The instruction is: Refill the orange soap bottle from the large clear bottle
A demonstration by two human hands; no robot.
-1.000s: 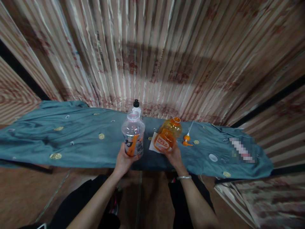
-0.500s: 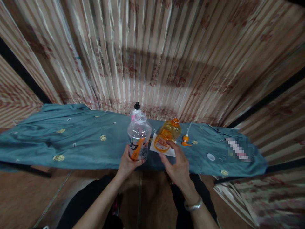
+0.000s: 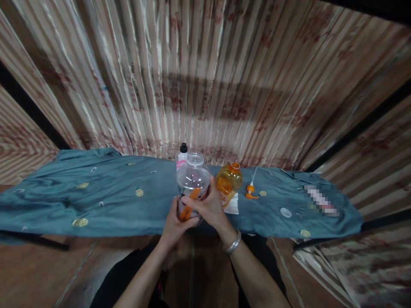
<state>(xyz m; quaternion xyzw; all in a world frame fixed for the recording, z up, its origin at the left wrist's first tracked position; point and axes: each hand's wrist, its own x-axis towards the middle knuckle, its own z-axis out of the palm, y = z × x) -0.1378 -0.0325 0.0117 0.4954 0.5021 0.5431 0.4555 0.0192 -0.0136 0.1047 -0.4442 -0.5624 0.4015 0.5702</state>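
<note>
A clear plastic bottle (image 3: 192,175) with an orange-marked label and an uncapped mouth is between my two hands. Low on its left side, my left hand (image 3: 176,222) grips it. My right hand (image 3: 210,205) wraps the upper right of the label, thumb across the front. Just right of it stands an amber bottle (image 3: 231,177), also uncapped, its lower left partly behind my right hand. Under or beside that bottle lies a white cloth or tissue (image 3: 233,205). An orange pump head (image 3: 250,190) with a thin white tube rests farther right.
Behind the clear bottle stands a smaller bottle (image 3: 182,158) with a black cap and pink label. A blue-green patterned cloth (image 3: 118,201) covers the narrow table. Pleated curtains (image 3: 205,77) hang close behind, and dark frame bars (image 3: 356,128) slant at the sides.
My right hand has moved left from in front of the amber bottle and taken hold of the clear bottle. The clear bottle, still in my left hand, has shifted slightly right.
</note>
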